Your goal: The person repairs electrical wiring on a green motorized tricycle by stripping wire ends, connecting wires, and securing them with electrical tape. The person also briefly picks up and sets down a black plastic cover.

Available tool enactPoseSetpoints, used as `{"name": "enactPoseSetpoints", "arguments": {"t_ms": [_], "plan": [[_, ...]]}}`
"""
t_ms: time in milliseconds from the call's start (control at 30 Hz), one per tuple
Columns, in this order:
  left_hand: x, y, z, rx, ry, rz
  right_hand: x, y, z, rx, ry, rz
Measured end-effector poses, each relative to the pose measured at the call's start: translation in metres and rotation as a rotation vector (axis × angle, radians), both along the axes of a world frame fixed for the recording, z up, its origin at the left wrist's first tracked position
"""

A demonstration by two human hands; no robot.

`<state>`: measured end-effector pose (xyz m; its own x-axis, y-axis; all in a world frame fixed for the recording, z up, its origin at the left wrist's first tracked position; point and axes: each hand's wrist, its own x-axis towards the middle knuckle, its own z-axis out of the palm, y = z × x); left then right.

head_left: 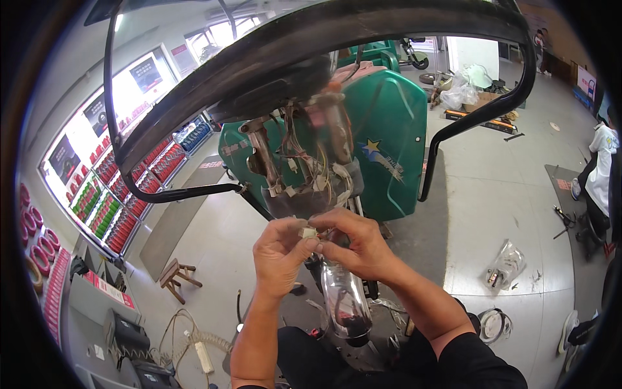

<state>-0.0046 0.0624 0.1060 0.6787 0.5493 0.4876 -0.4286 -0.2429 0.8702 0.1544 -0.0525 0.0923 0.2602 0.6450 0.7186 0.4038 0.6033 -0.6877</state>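
Note:
My left hand (280, 256) and my right hand (355, 246) meet at the centre, fingers closed around a small pale plastic connector (308, 232) with thin wires. Just beyond them, loose wiring and several pale plugs (319, 183) hang at the front column (259, 149) of a green vehicle (389, 142), under a black tube frame (492, 26). A shiny metal cylinder (345, 295) stands below my hands, between my legs.
Shelves of coloured bottles (165, 165) line the left wall, near a wooden stool (176, 275) and coiled hose (188, 343). A plastic bag of parts (502, 266) lies on the right floor. A seated person in white (601, 168) is at the far right.

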Motion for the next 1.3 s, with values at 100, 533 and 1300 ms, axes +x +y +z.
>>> {"name": "enactPoseSetpoints", "arguments": {"t_ms": [100,533,1300], "plan": [[0.011,-0.004,0.005,0.004,0.009,0.022,0.001,0.003,-0.004,0.065,-0.039,-0.148],[0.054,0.023,0.041,0.25,0.405,0.423,0.022,0.006,-0.013,0.164,0.631,0.112],[0.074,0.017,0.066,0.035,0.352,0.092,0.028,0.005,-0.023,0.109,0.58,0.197]]}}
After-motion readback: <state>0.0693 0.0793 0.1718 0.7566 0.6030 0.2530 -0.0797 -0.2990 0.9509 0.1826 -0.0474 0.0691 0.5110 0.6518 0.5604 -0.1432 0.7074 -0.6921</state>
